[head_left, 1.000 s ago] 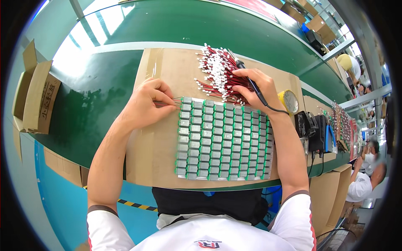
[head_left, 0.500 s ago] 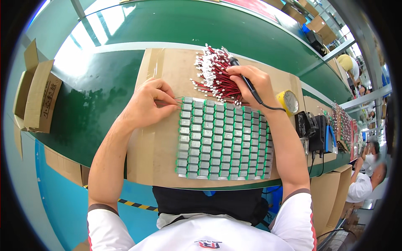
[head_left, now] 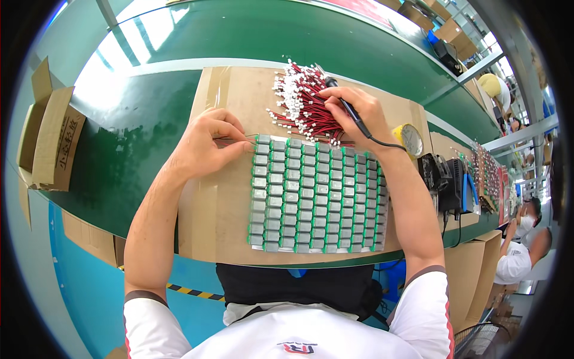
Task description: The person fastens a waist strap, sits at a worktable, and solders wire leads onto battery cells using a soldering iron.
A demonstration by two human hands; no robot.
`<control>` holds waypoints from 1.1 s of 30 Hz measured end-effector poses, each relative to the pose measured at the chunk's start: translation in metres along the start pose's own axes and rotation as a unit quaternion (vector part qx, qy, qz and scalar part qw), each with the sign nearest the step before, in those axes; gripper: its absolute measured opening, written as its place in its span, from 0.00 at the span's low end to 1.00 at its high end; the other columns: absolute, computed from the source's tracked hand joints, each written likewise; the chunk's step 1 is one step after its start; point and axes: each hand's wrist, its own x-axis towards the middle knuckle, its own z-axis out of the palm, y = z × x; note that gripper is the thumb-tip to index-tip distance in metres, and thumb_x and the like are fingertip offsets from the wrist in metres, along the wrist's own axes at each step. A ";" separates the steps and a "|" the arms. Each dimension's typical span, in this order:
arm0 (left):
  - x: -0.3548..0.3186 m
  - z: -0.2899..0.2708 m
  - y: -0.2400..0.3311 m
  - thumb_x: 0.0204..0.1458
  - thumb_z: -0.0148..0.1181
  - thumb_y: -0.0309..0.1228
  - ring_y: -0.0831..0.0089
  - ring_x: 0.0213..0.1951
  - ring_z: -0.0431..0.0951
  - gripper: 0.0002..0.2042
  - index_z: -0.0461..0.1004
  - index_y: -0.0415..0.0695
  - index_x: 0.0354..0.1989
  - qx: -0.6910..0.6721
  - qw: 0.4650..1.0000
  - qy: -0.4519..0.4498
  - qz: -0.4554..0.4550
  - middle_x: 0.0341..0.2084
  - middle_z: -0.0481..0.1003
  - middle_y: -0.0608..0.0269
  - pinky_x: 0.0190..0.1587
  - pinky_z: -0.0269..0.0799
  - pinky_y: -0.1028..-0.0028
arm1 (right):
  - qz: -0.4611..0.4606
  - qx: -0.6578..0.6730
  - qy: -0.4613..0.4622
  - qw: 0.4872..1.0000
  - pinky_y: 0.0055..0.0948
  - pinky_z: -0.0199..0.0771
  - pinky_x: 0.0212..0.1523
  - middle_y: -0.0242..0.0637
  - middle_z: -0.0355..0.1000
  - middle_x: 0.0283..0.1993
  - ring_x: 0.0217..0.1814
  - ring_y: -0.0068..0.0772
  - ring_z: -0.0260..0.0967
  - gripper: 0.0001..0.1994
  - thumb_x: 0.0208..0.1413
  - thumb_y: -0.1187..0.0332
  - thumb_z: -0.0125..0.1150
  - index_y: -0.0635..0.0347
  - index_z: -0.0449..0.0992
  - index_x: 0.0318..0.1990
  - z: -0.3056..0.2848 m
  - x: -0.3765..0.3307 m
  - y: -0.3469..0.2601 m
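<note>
Rows of small silver-grey battery cells with green strips (head_left: pixel 307 203) lie packed together on a cardboard sheet (head_left: pixel 218 221). At the far left corner of these rows, my left hand (head_left: pixel 218 140) is closed in a pinch on a thin wire whose end reaches the corner cell. My right hand (head_left: pixel 359 113) grips a soldering iron (head_left: pixel 353 113) like a pen, its tip turned up and away from the cells. Just left of the iron lies a heap of red and black wires with white connectors (head_left: pixel 302 102), partly behind my right hand.
A roll of yellow tape (head_left: pixel 409 140) stands beside my right forearm. Beyond it are a black box-shaped device (head_left: pixel 457 185) and blue-handled pliers (head_left: pixel 472 188). An open carton (head_left: pixel 54 137) sits at the left on the green table (head_left: pixel 131 149). Co-workers (head_left: pixel 520 257) sit at the far right.
The whole view has shifted slightly. My left hand keeps its pinch at the corner cell, and the soldering iron stays raised over the wires in my right hand.
</note>
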 end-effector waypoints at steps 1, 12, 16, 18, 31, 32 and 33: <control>0.000 0.000 0.000 0.51 0.71 0.23 0.72 0.42 0.77 0.04 0.87 0.38 0.34 -0.003 1.000 -0.001 -0.001 0.38 0.79 0.63 0.39 0.76 0.74 | 0.000 0.001 0.000 1.000 0.31 0.81 0.48 0.38 0.83 0.40 0.42 0.34 0.81 0.12 0.58 0.77 0.70 0.59 0.84 0.50 -0.003 -0.001 0.000; 0.001 0.001 -0.005 0.52 0.71 0.21 0.80 0.36 0.74 0.04 0.87 0.39 0.36 -0.015 1.000 -0.001 -0.006 0.39 0.78 0.66 0.35 0.72 0.80 | -0.052 -0.054 -0.088 0.993 0.41 0.80 0.47 0.47 0.80 0.47 0.47 0.51 0.78 0.24 0.47 0.77 0.76 0.56 0.80 0.54 -0.025 -0.023 -0.008; 0.002 0.002 -0.002 0.52 0.70 0.21 0.81 0.35 0.73 0.05 0.87 0.38 0.36 -0.019 1.000 -0.001 -0.009 0.38 0.78 0.66 0.34 0.70 0.79 | -0.043 -0.047 -0.028 0.998 0.40 0.80 0.48 0.47 0.81 0.45 0.46 0.50 0.79 0.19 0.52 0.75 0.75 0.57 0.80 0.53 -0.010 -0.017 -0.010; 0.002 0.002 -0.003 0.52 0.70 0.21 0.81 0.35 0.73 0.05 0.87 0.38 0.36 -0.015 1.000 0.000 -0.005 0.38 0.78 0.66 0.34 0.70 0.79 | -0.039 -0.045 -0.013 0.998 0.40 0.81 0.47 0.46 0.81 0.45 0.46 0.49 0.80 0.18 0.52 0.75 0.75 0.58 0.81 0.51 -0.008 -0.016 -0.011; 0.001 0.000 -0.001 0.52 0.70 0.22 0.80 0.34 0.73 0.05 0.87 0.38 0.37 -0.030 1.000 0.002 -0.009 0.37 0.78 0.66 0.34 0.69 0.78 | -0.032 -0.040 0.009 0.999 0.35 0.82 0.44 0.44 0.83 0.40 0.41 0.45 0.82 0.09 0.57 0.78 0.71 0.60 0.84 0.45 -0.011 -0.025 -0.007; 0.001 0.001 -0.002 0.52 0.70 0.22 0.80 0.34 0.73 0.05 0.86 0.38 0.37 -0.028 1.000 0.002 -0.007 0.38 0.78 0.66 0.35 0.69 0.78 | -0.036 -0.041 0.018 0.998 0.34 0.82 0.45 0.44 0.83 0.41 0.42 0.44 0.83 0.09 0.57 0.79 0.71 0.60 0.84 0.45 -0.011 -0.026 -0.006; 0.002 0.001 -0.002 0.52 0.70 0.22 0.80 0.34 0.73 0.05 0.86 0.38 0.37 -0.029 1.000 0.002 -0.006 0.38 0.78 0.66 0.35 0.69 0.78 | -0.039 -0.043 0.027 0.998 0.33 0.82 0.45 0.44 0.83 0.41 0.42 0.43 0.83 0.09 0.57 0.79 0.70 0.60 0.84 0.44 -0.011 -0.026 -0.005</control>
